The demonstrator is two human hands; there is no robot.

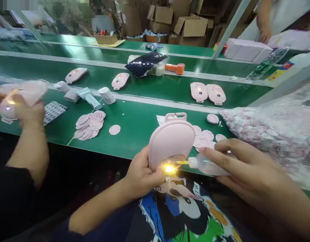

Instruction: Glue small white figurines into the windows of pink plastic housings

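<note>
Clasping pink case [171, 143] in left hand [142, 174], bottle [207, 165] (yellow-tipped) in curled right hand [255, 173], green worktable [134, 134], cardboard boxes [195, 27] beyond

Smooth plastic case [171, 143] (matt-looking)

This looks like a factory workshop where lots of the same thing get made. A long green worktable [134, 114] runs across the room. The pink plastic case [171, 143] up close looks like the other pink cases [198, 92] farther off. Round pink discs [90, 126] sit in a pile, a co-worker [31, 144] works alongside, and cardboard boxes [193, 28] stand behind.
</note>
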